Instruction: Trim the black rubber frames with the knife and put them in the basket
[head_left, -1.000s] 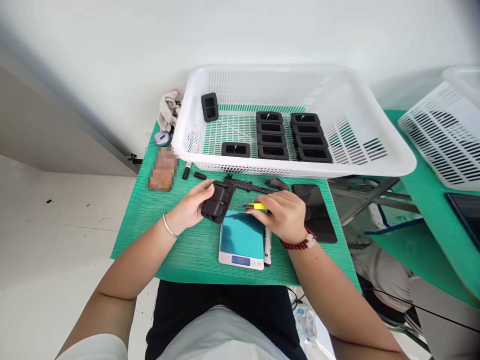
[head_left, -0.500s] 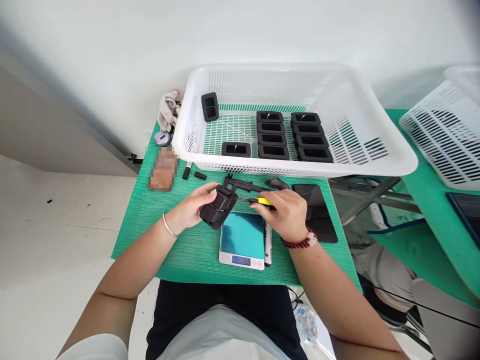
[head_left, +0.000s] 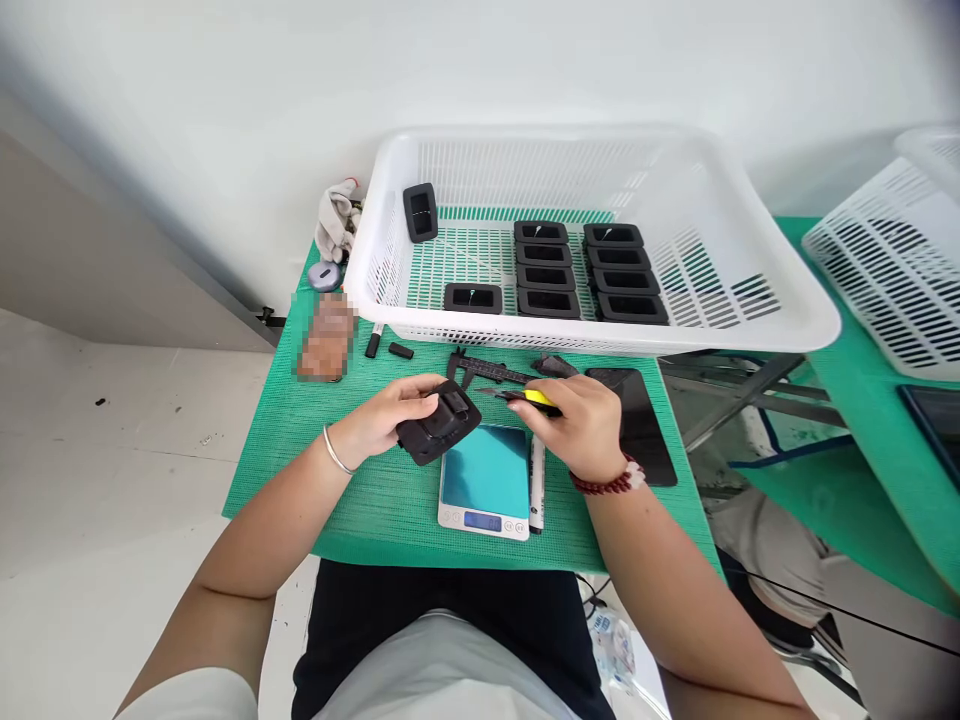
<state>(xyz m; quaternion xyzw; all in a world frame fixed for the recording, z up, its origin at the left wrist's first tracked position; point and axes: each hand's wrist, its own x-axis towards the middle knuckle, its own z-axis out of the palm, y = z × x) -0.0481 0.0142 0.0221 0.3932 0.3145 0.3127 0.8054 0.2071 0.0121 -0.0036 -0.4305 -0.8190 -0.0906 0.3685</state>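
My left hand (head_left: 390, 415) is closed around a black rectangular part (head_left: 439, 427), held tilted just above the left edge of a small digital scale (head_left: 485, 483) with a teal platform. My right hand (head_left: 577, 420) grips a yellow-handled tool (head_left: 534, 398) whose thin dark tip points left toward the part. A black caliper (head_left: 487, 371) lies on the green mat (head_left: 300, 450) just beyond both hands.
A white plastic basket (head_left: 750, 320) behind the mat holds several black frame parts (head_left: 589, 272) in rows. A dark phone (head_left: 637, 420) lies right of my hand. A marker (head_left: 373, 340), a cap, a glove (head_left: 335, 225) and a second basket (head_left: 892, 260) are nearby.
My left hand has turned the black part flatter and lower over the scale's edge. My right hand has lifted slightly and shifted right with the yellow tool.
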